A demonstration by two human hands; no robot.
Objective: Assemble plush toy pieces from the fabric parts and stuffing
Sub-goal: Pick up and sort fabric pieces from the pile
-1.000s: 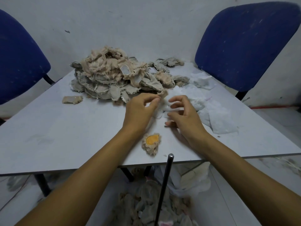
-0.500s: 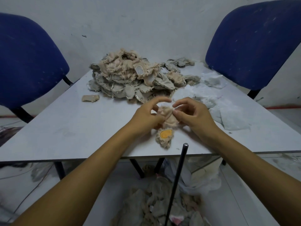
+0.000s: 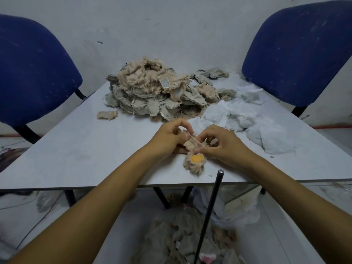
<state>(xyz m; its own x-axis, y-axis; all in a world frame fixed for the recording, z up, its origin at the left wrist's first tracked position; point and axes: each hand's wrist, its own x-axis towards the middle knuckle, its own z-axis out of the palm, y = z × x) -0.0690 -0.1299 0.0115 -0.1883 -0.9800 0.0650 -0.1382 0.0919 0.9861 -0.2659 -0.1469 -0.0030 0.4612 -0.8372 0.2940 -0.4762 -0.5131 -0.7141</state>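
Between both hands is a small beige fabric piece (image 3: 191,143), just above the white table (image 3: 80,149). My left hand (image 3: 169,138) pinches its left end and my right hand (image 3: 221,143) pinches its right end, stretching it. Right below them lies a fuzzy beige plush piece with an orange patch (image 3: 196,162) near the table's front edge. A large heap of beige and grey fabric parts (image 3: 158,92) sits at the back of the table. White stuffing (image 3: 245,119) spreads to the right of the hands.
One loose beige piece (image 3: 107,115) lies left of the heap. Blue chairs stand at the far left (image 3: 32,73) and far right (image 3: 297,54). A black metal rod (image 3: 209,212) rises in front of the table edge. More fabric pieces (image 3: 179,237) lie on the floor below.
Both hands picked a beige piece up from beside the stuffing, drew it toward the front edge and now pull it apart between them. The view shifted, heap now more central.
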